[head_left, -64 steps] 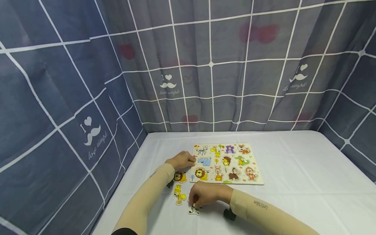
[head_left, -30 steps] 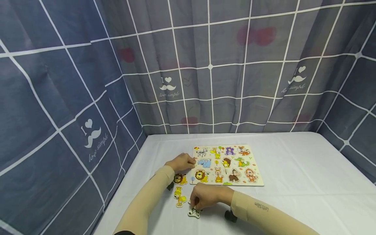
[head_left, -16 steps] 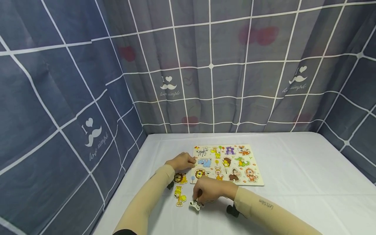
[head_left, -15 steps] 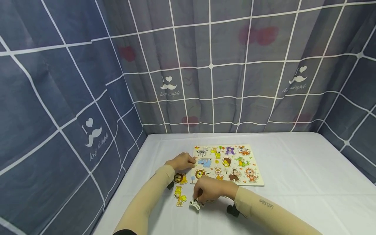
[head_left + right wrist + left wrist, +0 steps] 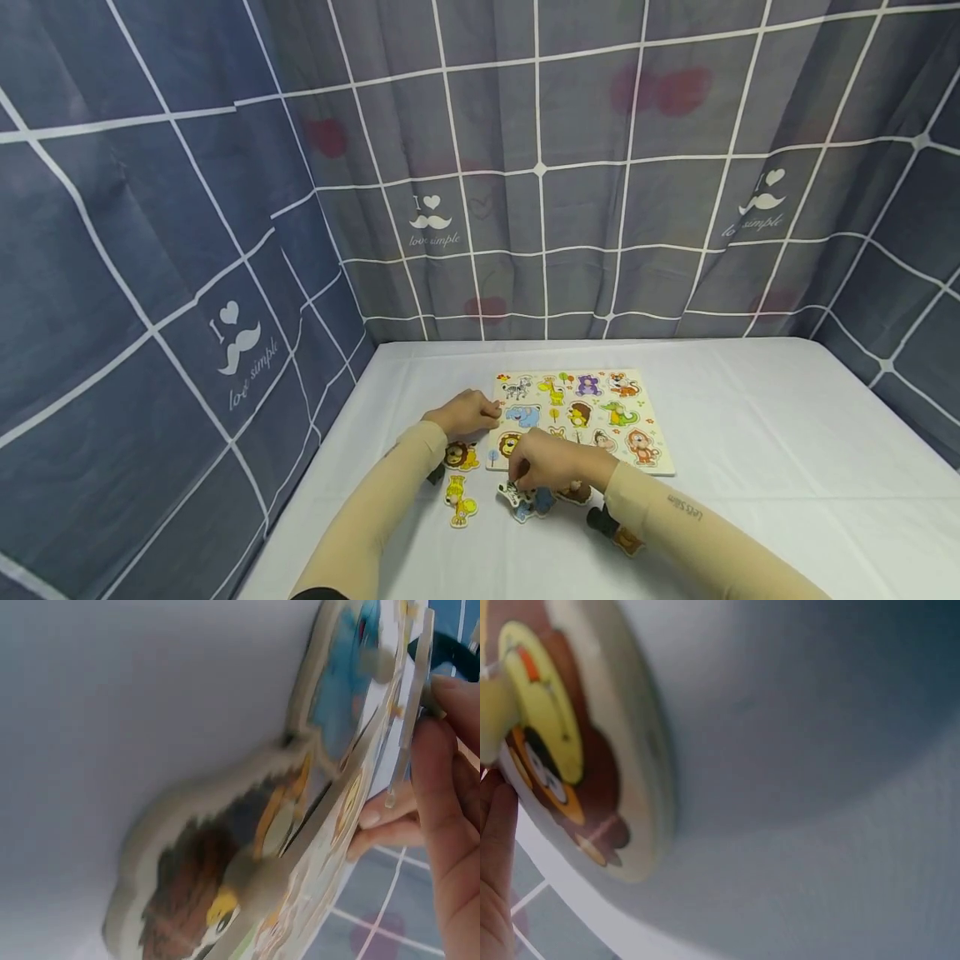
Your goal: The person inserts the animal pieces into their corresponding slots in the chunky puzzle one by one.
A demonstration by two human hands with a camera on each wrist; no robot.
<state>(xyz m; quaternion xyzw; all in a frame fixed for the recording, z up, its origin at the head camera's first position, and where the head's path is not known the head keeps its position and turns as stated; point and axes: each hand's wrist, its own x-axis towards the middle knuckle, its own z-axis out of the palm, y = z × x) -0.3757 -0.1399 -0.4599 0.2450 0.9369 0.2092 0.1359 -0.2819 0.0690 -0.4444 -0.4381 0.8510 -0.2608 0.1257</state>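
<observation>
My right hand (image 5: 551, 461) pinches a zebra puzzle piece (image 5: 512, 494) by its knob, just in front of the puzzle board (image 5: 663, 461). In the right wrist view the zebra piece (image 5: 410, 720) is seen edge-on, raised above the others. Under and beside this hand lie an elephant piece (image 5: 542, 503) and a hedgehog piece (image 5: 575, 493), partly covered. My left hand (image 5: 463, 412) grips the board's left edge with its fingertips. A lion piece (image 5: 461, 456) lies by the left wrist, with a giraffe piece (image 5: 459, 502) nearer to me.
A brown piece (image 5: 628, 542) shows partly from beneath the right forearm. The board bears printed animal pictures in rows. All of it lies on a white-covered table (image 5: 750, 417), with grey-blue checked curtains (image 5: 585, 208) behind and at the sides.
The right hand has lifted the zebra piece and carried it forward and rightward, up to the board's front edge. This uncovers the elephant and hedgehog pieces. The left hand stays where it was.
</observation>
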